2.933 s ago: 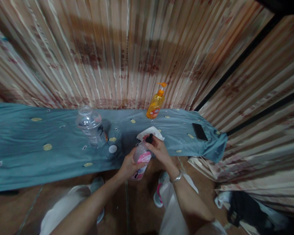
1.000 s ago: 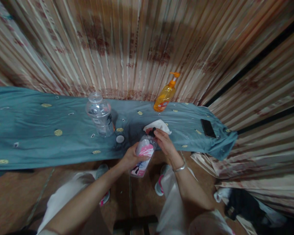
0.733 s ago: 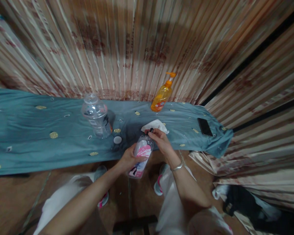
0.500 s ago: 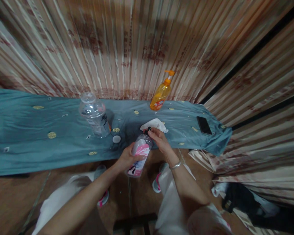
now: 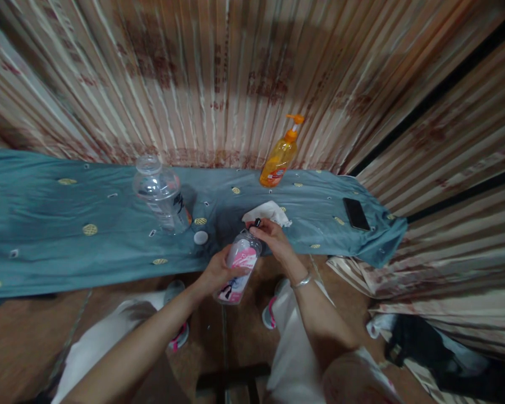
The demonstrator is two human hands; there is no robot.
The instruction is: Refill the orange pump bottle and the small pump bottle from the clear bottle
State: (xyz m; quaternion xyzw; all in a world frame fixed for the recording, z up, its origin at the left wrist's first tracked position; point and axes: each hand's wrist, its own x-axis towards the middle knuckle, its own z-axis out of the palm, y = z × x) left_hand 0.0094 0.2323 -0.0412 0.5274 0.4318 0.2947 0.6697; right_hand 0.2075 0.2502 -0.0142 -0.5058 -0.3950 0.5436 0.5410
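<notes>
My left hand [image 5: 221,272] is wrapped round the body of a clear plastic bottle [image 5: 243,264] with a pink and white label. The bottle leans, its neck tipped up and to the right, just off the table's front edge. At its mouth the fingers of my right hand [image 5: 271,238] pinch a small black cap [image 5: 257,223]. Whether the cap still touches the neck I cannot tell. Behind the cap lies a crumpled white cloth or tissue [image 5: 268,212]. A round white lid [image 5: 201,238] rests on the table left of the bottle.
A large clear bottle [image 5: 162,196] stands on the left part of the cloth-covered table [image 5: 118,241]. An orange pump bottle [image 5: 279,163] is at the back, near the curtain [image 5: 185,84]. At the right end lies a black phone [image 5: 356,214]. Dark clothing [image 5: 425,342] lies at the lower right.
The fingers of my right hand have shifted slightly round the black cap, and more of the bottle's neck shows. My left hand keeps its hold. The camera view has moved a little.
</notes>
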